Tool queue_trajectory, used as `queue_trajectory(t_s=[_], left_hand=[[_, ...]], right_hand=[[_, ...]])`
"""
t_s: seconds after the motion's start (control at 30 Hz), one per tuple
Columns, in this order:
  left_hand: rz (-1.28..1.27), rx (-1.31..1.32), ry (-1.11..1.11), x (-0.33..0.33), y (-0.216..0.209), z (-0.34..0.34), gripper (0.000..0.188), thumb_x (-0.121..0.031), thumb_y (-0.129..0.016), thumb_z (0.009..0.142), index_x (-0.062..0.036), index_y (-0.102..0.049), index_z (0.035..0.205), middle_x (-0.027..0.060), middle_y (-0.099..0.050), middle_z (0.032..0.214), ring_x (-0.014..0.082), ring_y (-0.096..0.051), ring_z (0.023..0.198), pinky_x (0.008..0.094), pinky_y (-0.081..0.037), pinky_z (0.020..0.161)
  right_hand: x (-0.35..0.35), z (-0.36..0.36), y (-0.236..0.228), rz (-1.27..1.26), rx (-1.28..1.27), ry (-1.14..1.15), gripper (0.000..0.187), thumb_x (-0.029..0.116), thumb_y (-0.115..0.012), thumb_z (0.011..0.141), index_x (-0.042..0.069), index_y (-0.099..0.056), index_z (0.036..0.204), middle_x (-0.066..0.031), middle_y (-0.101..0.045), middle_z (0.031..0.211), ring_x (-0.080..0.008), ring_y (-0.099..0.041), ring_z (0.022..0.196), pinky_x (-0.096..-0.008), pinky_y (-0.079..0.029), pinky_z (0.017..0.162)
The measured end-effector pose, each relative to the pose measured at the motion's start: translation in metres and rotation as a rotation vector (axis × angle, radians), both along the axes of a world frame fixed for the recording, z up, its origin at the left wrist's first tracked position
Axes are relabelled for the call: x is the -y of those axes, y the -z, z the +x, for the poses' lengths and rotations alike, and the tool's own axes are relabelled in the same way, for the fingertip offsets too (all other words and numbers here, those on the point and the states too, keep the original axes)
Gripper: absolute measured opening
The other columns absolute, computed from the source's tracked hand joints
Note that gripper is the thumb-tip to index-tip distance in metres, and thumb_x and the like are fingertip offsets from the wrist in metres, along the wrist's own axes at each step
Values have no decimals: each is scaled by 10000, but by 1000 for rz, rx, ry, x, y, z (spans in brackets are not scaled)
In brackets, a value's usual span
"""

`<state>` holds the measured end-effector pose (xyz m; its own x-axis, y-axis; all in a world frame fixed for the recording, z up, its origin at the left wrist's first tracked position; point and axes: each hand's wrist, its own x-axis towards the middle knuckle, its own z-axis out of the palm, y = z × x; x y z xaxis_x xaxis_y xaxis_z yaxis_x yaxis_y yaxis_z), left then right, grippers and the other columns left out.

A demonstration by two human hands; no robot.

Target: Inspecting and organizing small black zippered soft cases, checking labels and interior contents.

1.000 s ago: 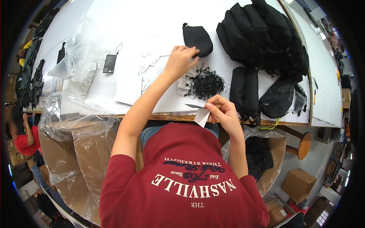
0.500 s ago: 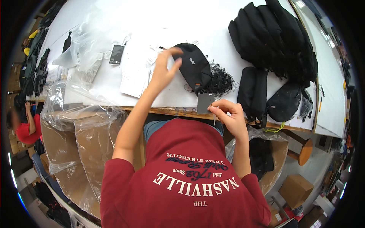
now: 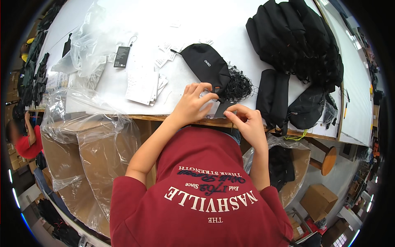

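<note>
Since left hand (image 3: 194, 103), fingers apart, moved toward table's front edge (image 3: 144, 117) — both hands flank hang tag (image 3: 221, 109) beside black pouch (image 3: 207, 64), right hand (image 3: 245, 120) pinching it.

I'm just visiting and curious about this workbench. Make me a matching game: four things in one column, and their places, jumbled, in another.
Things:
1. Black pouch
2. Dark card
3. White papers
4. Black bags

Places:
A. At the fingertips of the right hand
B. In a large heap toward the far right of the table
C. On the table, to the left of both hands
D. Just beyond the left hand, beside a tangle of black cords

Right pairs: 1-D, 2-A, 3-C, 4-B
</note>
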<state>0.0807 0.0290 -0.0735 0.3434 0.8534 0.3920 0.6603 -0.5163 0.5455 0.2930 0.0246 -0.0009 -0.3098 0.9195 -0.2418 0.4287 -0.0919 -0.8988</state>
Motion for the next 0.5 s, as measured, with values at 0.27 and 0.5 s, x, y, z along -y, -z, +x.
queue_trajectory(t_s=[0.27, 0.5], left_hand=[[48, -72, 120, -11, -4, 19, 163, -127, -678, 778, -88, -615, 923, 25, -520, 898, 218, -495, 861, 344, -392, 787], [93, -127, 94, -8, -48, -8, 121, -45, -673, 698, -78, -620, 801, 23, -508, 786, 203, -497, 763, 329, -407, 701]], right_hand=[[0, 9, -6, 1, 54, -56, 126, 131, -686, 841, 6, -671, 836, 16, -484, 520, -18, -372, 498, -223, -270, 456], [-1, 13, -11, -31, 28, -77, 151, 171, -692, 845, 23, -669, 850, -7, -483, 497, -39, -388, 473, -232, -302, 452]])
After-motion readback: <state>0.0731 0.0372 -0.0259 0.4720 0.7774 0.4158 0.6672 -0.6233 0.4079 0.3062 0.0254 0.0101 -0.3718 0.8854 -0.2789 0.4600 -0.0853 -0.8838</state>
